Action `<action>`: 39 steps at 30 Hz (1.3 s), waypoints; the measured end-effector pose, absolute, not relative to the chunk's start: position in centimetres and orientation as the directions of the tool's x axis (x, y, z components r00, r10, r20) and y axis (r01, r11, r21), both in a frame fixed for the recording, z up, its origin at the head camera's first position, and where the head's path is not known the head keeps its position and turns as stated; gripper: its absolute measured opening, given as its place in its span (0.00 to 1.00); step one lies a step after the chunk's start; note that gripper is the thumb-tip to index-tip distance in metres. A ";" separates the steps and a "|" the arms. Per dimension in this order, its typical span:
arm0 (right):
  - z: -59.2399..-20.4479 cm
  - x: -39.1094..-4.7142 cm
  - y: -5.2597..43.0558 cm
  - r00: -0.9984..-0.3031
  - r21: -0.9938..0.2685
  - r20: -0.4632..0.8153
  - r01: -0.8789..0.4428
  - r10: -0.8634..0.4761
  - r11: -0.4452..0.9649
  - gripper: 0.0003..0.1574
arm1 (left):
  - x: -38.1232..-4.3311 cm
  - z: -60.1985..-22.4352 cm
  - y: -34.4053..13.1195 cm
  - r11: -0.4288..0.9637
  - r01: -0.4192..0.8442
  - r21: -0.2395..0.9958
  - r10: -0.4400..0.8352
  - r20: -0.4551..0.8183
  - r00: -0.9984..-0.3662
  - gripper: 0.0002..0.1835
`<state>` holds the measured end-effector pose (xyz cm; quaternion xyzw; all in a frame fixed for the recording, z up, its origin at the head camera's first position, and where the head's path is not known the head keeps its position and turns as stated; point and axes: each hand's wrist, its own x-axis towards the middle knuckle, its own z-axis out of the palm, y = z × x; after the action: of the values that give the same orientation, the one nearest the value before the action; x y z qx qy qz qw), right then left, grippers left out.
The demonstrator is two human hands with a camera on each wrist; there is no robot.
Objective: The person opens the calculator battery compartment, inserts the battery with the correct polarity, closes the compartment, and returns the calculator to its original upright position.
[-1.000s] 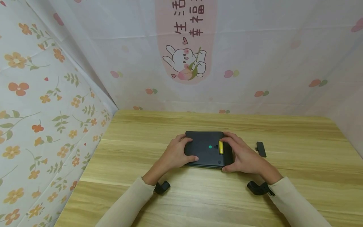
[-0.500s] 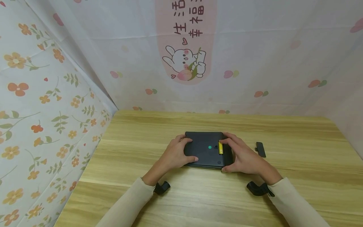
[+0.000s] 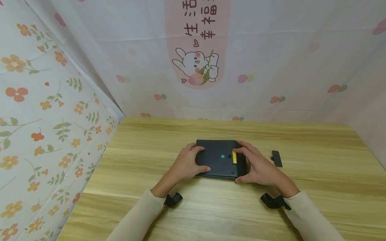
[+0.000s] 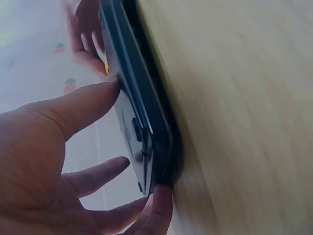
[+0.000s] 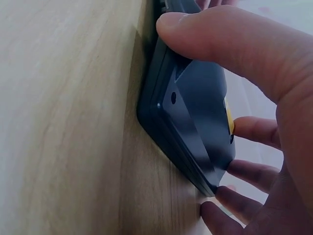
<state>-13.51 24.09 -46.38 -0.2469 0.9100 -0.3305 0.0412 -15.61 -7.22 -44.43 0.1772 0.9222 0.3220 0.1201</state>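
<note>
A flat black device (image 3: 211,164) with a green dot lies underside up on the wooden table. A yellow battery (image 3: 234,157) sits in the slot near its right end. My left hand (image 3: 186,162) grips the left end, thumb on the near side and fingers at the far side. Around the right end, my right hand (image 3: 260,166) holds the device, its thumb at the near corner. That hand's index fingertip touches the battery (image 5: 229,117), in the right wrist view. The left wrist view shows the thick side edge of the device (image 4: 134,81).
To the right of the right hand lies a small black battery cover (image 3: 277,158) with a tab. The wooden table (image 3: 205,214) meets a printed white cloth (image 3: 259,60) at its back. A flowered cloth (image 3: 45,134) hangs on the left. Each wrist carries a black mount.
</note>
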 end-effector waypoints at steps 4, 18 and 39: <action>-46.6 -13.5 24.1 -0.875 -0.635 0.098 -0.422 -0.474 0.647 0.62 | -15.5 -44.3 -7.2 0.725 0.239 0.646 0.398 -0.111 -0.911 0.40; -47.0 -13.5 24.0 -0.890 -0.662 0.075 -0.381 -0.449 0.645 0.62 | -16.0 -43.9 -7.0 0.713 0.211 0.668 0.387 -0.125 -0.914 0.39; -47.1 -13.2 24.1 -0.895 -0.687 0.074 -0.365 -0.439 0.628 0.59 | -15.9 -43.7 -7.2 0.700 0.197 0.686 0.392 -0.139 -0.909 0.38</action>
<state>-13.23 24.06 -47.09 -0.2233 0.9009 -0.3689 0.0503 -15.92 -7.18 -43.74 0.1617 0.9115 0.3518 0.1384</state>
